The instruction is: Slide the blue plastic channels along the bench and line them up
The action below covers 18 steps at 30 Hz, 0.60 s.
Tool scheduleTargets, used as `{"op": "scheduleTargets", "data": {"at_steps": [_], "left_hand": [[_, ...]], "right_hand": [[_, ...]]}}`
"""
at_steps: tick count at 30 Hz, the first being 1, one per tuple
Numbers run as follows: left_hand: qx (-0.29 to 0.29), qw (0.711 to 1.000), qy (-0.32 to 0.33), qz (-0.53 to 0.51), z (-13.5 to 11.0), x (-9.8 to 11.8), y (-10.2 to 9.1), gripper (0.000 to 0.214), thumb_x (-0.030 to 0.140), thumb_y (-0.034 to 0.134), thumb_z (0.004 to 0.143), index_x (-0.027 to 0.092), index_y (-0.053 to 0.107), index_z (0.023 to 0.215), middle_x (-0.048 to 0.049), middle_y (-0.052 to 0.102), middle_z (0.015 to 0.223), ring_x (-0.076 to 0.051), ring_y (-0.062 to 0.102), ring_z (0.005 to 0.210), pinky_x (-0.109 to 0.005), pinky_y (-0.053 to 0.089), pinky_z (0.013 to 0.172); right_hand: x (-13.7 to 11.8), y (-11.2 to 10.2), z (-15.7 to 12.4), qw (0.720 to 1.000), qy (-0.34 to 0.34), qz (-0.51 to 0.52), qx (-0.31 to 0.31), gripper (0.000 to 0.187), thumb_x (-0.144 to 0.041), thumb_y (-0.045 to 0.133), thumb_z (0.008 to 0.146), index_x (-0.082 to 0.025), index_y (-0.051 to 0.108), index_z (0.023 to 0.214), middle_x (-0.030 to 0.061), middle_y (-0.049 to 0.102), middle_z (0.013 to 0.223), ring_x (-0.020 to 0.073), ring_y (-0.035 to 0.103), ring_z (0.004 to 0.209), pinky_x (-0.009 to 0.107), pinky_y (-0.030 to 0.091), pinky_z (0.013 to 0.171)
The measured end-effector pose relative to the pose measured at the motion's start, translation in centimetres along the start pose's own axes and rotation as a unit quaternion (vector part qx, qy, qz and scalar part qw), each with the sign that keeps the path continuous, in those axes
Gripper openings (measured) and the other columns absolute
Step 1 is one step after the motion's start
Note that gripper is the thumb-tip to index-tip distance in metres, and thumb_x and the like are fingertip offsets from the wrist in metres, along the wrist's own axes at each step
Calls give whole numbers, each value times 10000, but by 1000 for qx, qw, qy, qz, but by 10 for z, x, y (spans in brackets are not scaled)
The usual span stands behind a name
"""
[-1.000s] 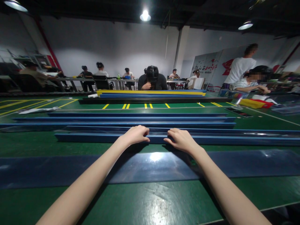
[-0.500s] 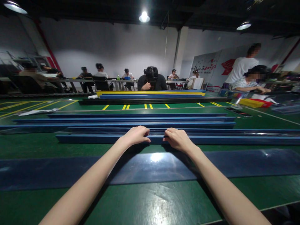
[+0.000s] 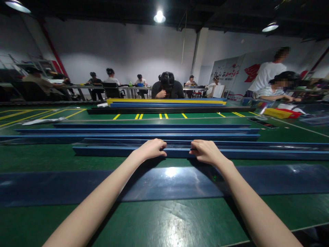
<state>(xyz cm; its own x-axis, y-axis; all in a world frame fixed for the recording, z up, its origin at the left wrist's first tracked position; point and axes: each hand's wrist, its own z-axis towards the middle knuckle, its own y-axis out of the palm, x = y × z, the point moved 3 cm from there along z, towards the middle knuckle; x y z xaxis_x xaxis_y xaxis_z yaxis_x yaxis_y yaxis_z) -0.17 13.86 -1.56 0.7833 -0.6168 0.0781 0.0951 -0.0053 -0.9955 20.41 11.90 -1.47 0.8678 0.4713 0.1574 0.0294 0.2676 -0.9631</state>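
Observation:
A long blue plastic channel (image 3: 102,151) lies crosswise on the green table in front of me. Its left end shows, and its right end runs out of view. My left hand (image 3: 152,149) is closed over its front wall, fingers inside and thumb on the near face. To the right, my right hand (image 3: 208,151) grips the same wall, its fingertips partly hidden. Clear film-like material (image 3: 246,146) shows inside the channel. Nearer to me, a flat, glossy, transparent bluish strip (image 3: 159,188) lies under my forearms.
Several more blue channels (image 3: 133,136) lie just beyond. Farther off are a black bar (image 3: 164,110) and a yellow bar (image 3: 164,102). A phone (image 3: 263,122) and a yellow-red packet (image 3: 281,113) lie at the right. A person (image 3: 168,85) sits across the table.
The front blue channel has slid a little to the right. My right hand has moved right with it, widening the gap between my hands. My left hand has stayed nearly in place.

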Motion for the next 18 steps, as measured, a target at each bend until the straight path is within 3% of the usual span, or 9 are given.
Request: {"op": "scheduleTargets", "data": {"at_steps": [11,18], "left_hand": [[-9,1000,-10,10,-1,5,-2,189,360,552,748,202,569,850,-32,618,911,-183,558,835,-232,385,630],[-4,1000,-14,20,-2,7,-2,191,370,549,748,207,567,846,-30,613,912,-188,558,835,-229,383,608]], "right_hand": [[-16,4,2,1000,-4,-3,3,277,-413,417,828,-179,564,840,60,621,869,169,562,819,242,295,566],[-22,12,9,999,-16,-15,34,230,-355,426,851,-171,552,795,54,618,821,149,567,757,233,261,529]]}}
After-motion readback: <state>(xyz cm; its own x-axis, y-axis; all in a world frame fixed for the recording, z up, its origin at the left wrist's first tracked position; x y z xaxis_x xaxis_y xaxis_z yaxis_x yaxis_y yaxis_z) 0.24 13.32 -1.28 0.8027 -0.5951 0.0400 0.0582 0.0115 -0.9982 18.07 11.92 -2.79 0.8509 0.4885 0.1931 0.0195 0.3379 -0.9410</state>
